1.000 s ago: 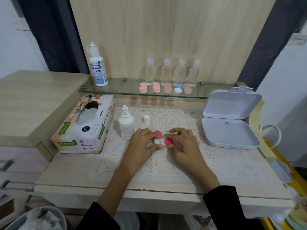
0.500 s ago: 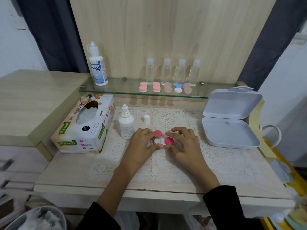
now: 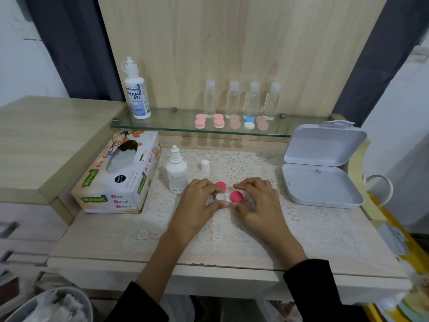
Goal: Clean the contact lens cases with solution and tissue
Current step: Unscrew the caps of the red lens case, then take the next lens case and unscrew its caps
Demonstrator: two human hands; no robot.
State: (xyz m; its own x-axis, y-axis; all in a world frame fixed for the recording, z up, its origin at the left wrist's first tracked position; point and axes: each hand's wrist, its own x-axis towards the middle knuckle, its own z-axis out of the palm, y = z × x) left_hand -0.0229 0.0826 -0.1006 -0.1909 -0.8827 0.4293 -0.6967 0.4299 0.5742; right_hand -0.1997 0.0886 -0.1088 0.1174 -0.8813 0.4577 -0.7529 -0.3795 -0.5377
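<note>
Left hand pinches lens case at uncapped white well; right hand pinches its pink-capped end. Case between both hands, over lace mat. Loose pink cap just behind. Solution bottle, tissue box left.

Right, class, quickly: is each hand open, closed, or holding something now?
Left hand: fingers pinch the lens case at its white end.
Right hand: fingers pinch the pink cap on the same case.
</note>
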